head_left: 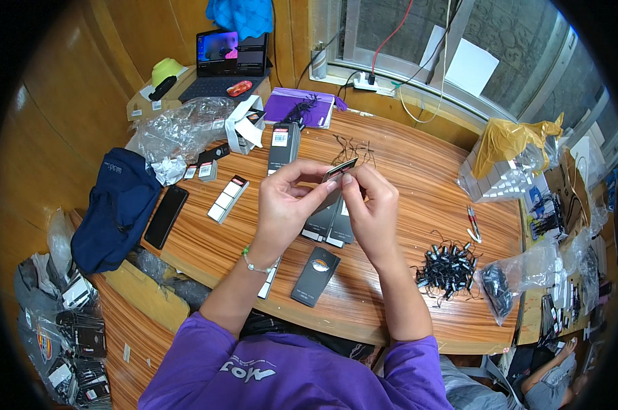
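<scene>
Both my hands meet over the middle of the table, fingers closed on a dark hang tag seen nearly edge-on. My left hand pinches its left end. My right hand grips the right side with thumb and forefinger. Whether a string runs through the tag is too small to tell. Beneath the hands lie stacks of dark grey tags, partly covered by my fingers. Closer to me, a single grey tag with a round emblem lies flat. Beyond my left hand stands a taller stack of tags with a sticker on top.
At right lie a heap of black tag strings, pliers and a plastic bag. A phone, a navy pouch and labelled cards sit left. A laptop and purple notebook stand behind. Another person is at lower right.
</scene>
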`<state>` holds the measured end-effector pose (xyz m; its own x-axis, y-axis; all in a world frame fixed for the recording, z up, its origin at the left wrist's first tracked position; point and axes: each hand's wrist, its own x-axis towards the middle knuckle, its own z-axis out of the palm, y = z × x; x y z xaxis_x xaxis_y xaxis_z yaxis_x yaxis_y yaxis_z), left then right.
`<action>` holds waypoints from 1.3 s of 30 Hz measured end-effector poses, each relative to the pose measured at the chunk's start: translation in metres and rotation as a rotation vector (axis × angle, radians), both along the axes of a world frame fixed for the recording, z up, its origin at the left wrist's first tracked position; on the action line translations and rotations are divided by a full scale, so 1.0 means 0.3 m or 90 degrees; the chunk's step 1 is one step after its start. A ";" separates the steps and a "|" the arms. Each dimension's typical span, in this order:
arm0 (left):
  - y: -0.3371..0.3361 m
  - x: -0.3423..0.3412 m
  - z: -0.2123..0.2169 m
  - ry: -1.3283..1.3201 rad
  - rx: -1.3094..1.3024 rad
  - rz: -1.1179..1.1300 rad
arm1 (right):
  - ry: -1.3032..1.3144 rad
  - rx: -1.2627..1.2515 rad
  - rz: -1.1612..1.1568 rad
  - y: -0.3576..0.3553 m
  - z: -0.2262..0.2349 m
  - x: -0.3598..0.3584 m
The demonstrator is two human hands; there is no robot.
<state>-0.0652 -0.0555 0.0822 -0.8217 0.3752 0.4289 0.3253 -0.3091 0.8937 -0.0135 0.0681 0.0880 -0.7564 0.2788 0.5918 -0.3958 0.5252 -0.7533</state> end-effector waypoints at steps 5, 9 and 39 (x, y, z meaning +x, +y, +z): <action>-0.017 -0.005 0.009 0.024 -0.055 0.008 | -0.059 -0.329 0.186 0.001 -0.048 -0.022; -0.030 -0.014 0.017 0.035 -0.095 -0.024 | -0.066 -0.284 0.172 0.003 -0.053 -0.026; -0.040 -0.007 -0.006 -0.050 -0.006 -0.029 | -0.036 -0.062 0.046 0.011 -0.029 -0.022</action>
<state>-0.0672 -0.0674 0.0806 -0.8344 0.4172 0.3601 0.2398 -0.3135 0.9188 -0.0200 0.0715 0.0793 -0.8081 0.2769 0.5199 -0.3851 0.4196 -0.8220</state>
